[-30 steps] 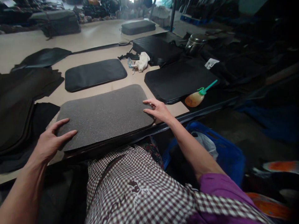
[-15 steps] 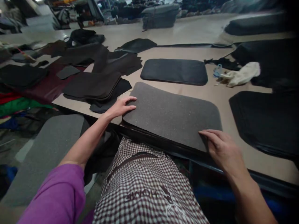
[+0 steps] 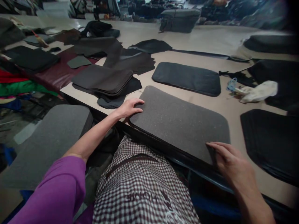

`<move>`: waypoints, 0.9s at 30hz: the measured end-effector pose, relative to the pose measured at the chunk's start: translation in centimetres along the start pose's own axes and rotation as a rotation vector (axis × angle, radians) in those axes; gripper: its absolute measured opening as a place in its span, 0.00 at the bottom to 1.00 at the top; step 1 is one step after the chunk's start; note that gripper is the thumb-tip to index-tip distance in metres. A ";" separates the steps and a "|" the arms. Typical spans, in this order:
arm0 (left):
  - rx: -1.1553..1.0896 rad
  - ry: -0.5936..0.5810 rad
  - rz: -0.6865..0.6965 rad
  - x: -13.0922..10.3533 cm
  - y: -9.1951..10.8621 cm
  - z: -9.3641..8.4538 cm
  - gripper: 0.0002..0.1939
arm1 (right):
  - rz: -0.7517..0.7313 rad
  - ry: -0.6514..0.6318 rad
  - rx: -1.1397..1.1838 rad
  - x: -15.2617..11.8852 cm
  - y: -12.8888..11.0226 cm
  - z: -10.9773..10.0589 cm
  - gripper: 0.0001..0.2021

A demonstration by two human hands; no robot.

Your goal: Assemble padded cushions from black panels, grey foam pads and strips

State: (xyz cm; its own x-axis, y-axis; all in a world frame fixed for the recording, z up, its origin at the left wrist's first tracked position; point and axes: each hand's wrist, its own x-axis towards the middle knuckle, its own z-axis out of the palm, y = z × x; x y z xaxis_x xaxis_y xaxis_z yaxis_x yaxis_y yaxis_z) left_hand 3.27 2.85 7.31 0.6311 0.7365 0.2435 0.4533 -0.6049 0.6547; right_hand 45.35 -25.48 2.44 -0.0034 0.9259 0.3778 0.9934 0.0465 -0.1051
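A grey flat panel (image 3: 182, 121) with rounded corners, speckled with light bits, lies along the front edge of the table, over a dark layer. At its left end is my left hand (image 3: 128, 109), thumb and forefinger spread apart on the panel's edge. My right hand (image 3: 234, 163) is at the near right corner, its fingers together on the top and the thumb tucked low at the edge. Just behind the panel lies a black padded panel (image 3: 186, 78). A stack of dark brown panels (image 3: 102, 79) sits left of it, beyond my left hand.
Black panels (image 3: 272, 143) are stacked at the right. A whitish glove (image 3: 260, 91) lies behind them beside a light blue loop (image 3: 232, 84). Dark cut pieces (image 3: 130, 60) cover the table's left rear. Below the table edge at left stands a thick grey stack (image 3: 53, 140).
The view has turned a little to the left, so the table's things appear shifted right. Both hands stay at the same places on the grey panel.
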 end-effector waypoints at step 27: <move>0.629 -0.043 0.101 -1.7 0.5 2.5 0.17 | 0.051 0.102 0.027 0.2 -2.6 -0.1 0.24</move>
State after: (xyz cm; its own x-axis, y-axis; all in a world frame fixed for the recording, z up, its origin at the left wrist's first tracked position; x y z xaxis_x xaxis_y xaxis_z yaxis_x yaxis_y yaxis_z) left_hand 4.00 0.49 5.44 0.7089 0.6613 0.2451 0.6646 -0.7427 0.0817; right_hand 42.76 -25.48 2.92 0.0601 0.8844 0.4628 0.9884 0.0119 -0.1512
